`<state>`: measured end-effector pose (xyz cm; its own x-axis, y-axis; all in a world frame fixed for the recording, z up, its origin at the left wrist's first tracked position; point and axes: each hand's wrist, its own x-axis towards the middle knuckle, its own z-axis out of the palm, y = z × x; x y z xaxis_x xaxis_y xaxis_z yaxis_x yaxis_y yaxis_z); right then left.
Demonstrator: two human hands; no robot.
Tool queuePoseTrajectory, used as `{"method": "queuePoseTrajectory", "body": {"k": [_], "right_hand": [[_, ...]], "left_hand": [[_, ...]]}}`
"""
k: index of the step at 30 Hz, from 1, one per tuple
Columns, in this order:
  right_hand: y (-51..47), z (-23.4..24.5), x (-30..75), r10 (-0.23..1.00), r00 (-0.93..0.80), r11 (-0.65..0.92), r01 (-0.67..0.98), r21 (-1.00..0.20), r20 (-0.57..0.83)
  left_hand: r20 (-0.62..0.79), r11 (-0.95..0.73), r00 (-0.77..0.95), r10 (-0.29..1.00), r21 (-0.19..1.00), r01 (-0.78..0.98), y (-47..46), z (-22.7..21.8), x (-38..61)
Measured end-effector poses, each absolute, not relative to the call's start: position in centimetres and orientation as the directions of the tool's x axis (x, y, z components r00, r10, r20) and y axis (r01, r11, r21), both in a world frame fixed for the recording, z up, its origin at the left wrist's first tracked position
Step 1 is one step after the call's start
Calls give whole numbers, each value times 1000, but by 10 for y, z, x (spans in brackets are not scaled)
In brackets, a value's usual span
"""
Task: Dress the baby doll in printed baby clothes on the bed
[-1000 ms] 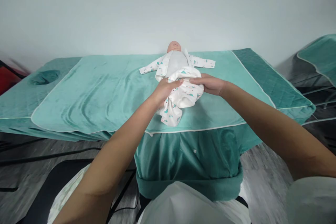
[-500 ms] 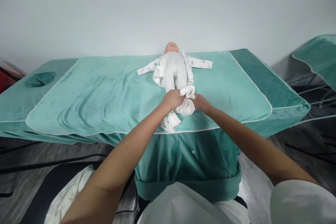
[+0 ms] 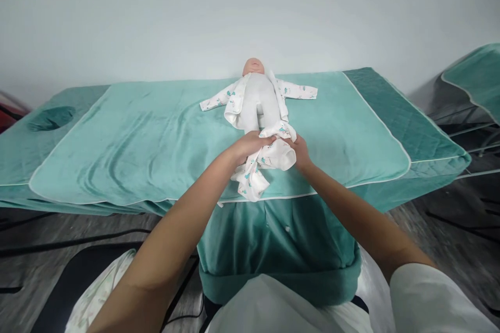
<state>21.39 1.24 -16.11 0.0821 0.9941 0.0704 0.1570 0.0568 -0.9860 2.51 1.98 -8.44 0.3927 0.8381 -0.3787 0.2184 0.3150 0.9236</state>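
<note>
A baby doll [image 3: 259, 94] with a pale cloth body lies on its back, its head toward the wall. Its arms are in the sleeves of a white printed baby jacket [image 3: 234, 100], which is spread open at the front. At the doll's feet, white printed baby pants [image 3: 275, 155] are bunched up. My left hand [image 3: 250, 144] is closed on the left side of the pants' waist. On the other side my right hand [image 3: 297, 150] grips the same cloth. The doll's feet are hidden by the fabric.
A green velvet cover [image 3: 164, 140] with white piping lies over the massage bed [image 3: 414, 119], which has a face hole [image 3: 50, 118] at the left. The wall [image 3: 156, 21] stands right behind. A black chair [image 3: 78, 281] with printed cloth [image 3: 103, 289] is at my lower left.
The pants' waist has been spread wider around the doll's lower legs, and my hands have moved slightly apart. The doll lies as before, while the camera view has shifted a little.
</note>
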Motion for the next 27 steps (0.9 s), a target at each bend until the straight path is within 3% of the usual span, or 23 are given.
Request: {"method": "queuePoseTrajectory", "body": {"k": [8,13,19,27], "right_hand": [[25,-165,212,972,162,127,251,-959,171],[38,-161,210,949,209,169,290,-942,235],[54,-158,212,935,222,170,406,-898,277],[79,-161,215,948,186,144,471,-870,258]], "left_hand": [[-316,250,664,677,948,197,34,-75,1],[-292,135,495,818,935,328,49,-74,11],[2,-161,268,963,805,571,65,-77,28],[160,-185,102,982,690,699,75,-90,36]]}}
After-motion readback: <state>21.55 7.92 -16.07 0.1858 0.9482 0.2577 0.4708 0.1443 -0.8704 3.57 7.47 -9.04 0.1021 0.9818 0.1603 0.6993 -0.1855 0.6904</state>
